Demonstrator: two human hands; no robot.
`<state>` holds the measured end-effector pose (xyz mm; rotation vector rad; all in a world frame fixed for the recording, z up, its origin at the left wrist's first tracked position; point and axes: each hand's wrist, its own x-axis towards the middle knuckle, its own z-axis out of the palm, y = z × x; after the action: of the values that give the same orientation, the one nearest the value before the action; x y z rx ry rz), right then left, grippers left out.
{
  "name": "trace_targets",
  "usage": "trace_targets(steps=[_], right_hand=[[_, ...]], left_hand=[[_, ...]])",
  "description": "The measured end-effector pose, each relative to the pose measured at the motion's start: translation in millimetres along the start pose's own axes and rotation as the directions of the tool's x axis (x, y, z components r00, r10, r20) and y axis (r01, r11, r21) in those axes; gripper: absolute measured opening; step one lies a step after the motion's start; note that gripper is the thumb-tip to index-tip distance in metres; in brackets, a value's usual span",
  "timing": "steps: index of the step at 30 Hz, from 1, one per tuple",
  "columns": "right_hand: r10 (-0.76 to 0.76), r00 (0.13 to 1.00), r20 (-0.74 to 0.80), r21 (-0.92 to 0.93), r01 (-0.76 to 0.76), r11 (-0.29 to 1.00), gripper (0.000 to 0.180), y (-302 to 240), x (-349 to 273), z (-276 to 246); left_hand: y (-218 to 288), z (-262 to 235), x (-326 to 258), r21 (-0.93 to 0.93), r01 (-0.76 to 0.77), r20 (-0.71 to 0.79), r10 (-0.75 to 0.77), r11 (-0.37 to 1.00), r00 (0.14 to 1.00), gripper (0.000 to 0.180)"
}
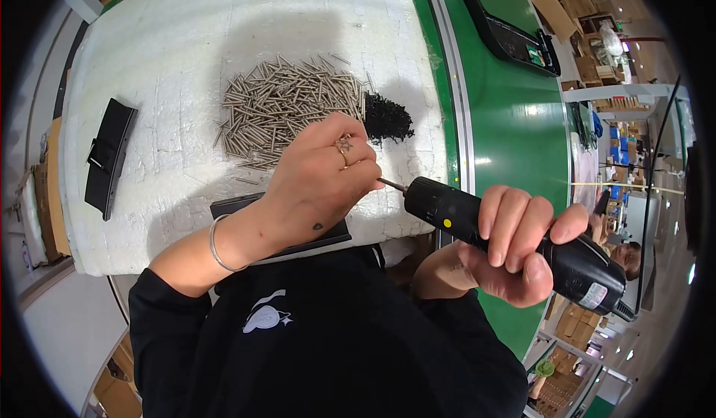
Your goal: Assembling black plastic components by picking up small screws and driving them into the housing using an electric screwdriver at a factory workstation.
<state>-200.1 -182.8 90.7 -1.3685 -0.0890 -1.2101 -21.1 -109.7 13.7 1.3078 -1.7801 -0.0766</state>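
Note:
My right hand grips a black electric screwdriver, its thin bit pointing left at my left hand. My left hand is closed in a pinch around the bit's tip; whatever small piece lies between the fingers is hidden. Just beyond it spreads a heap of silvery metal pins, beside a small pile of tiny black screws. Partly covered by my left forearm, a long black plastic part lies at the table's near edge. Another black part sits at the far left.
White wrapped padding covers the table. Along its right side runs a metal rail and a green belt surface, which carries a black plastic housing. Another person and shelves with boxes show farther right.

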Motion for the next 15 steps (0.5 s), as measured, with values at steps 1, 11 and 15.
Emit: trace_targets(steps=[1, 11, 15], right_hand=[[0.007, 0.999, 0.048, 0.013, -0.007, 1.0, 0.025, -1.1, 1.1, 1.3], [0.094, 0.965, 0.245, 0.095, -0.12, 0.988, 0.028, 3.9, -2.1, 8.3], [0.099, 0.977, 0.19, -0.015, -0.098, 0.995, 0.027, 22.9, -7.5, 13.7]], left_hand=[[0.5, -1.7, -1.3, -0.013, -0.005, 0.005, 0.005, 1.0, 1.0, 0.022], [5.5, -13.8, -37.7, -0.318, 0.103, 0.18, -0.047, 0.943, 0.983, 0.019], [-3.6, -39.9, -45.3, -0.113, 0.187, 0.04, -0.183, 0.976, 0.982, 0.027]])
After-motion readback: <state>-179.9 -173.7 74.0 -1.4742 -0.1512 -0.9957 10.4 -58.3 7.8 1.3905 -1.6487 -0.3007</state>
